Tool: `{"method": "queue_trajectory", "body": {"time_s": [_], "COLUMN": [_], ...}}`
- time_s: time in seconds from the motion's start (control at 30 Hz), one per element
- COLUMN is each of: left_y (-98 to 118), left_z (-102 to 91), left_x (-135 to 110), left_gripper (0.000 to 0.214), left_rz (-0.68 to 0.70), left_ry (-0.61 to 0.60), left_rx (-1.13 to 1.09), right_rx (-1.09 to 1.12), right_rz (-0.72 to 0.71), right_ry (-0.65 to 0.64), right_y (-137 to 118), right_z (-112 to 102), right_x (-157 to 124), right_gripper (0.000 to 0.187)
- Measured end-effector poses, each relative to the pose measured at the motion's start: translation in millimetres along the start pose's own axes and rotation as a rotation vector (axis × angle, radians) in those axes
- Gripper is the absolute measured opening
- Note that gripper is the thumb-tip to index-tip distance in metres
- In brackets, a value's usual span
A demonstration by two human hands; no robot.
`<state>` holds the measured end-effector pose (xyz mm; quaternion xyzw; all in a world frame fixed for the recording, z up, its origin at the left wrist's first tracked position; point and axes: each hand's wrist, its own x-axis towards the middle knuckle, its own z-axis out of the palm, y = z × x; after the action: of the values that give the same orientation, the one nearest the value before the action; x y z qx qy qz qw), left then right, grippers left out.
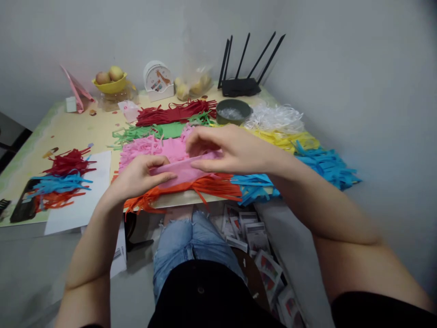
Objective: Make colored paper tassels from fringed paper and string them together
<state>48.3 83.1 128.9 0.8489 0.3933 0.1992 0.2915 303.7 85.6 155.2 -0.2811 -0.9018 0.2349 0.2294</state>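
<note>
A pink tissue paper sheet point(184, 172), fringed at its ends, is stretched between both hands above the table's front edge. My left hand point(141, 177) pinches its left side between thumb and fingers. At the right part, my right hand point(225, 148) grips it, with fingers curled over and the thumb along its face. More pink fringed paper point(139, 152) lies just behind. Orange fringed paper point(211, 187) is spread under and in front of the hands. Green fringed paper point(170, 131) and dark red fringed paper point(175, 113) lie farther back.
Blue point(324, 166), yellow point(290, 139) and white fringe point(275, 118) lie at right, near a dark green bowl point(233, 110). Behind stands a black router point(241, 86). Small fringe bundles point(64, 180) rest on white paper point(82, 205) beside a phone point(23, 205). A yellow fruit bowl point(111, 85) stands at back left.
</note>
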Motion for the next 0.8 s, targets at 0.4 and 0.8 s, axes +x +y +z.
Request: {"method": "queue_trajectory", "body": {"time_s": [0.4, 0.8], "left_y": [-11.3, -20.8], "left_z": [10.3, 21.8], "left_x": [-22.9, -32.7], "left_gripper": [0.023, 0.014], "left_rz": [-0.246, 0.004], "left_ry": [0.397, 0.399], "left_rx": [-0.491, -0.661], "right_rx": [0.322, 0.689], "right_rz": [0.180, 0.067], "right_ry": [0.232, 0.319], "right_y": [21.6, 32.8], "right_z": [43.4, 61.1], "right_x": [-0.3, -9.2], "right_gripper": [0.016, 0.022]}}
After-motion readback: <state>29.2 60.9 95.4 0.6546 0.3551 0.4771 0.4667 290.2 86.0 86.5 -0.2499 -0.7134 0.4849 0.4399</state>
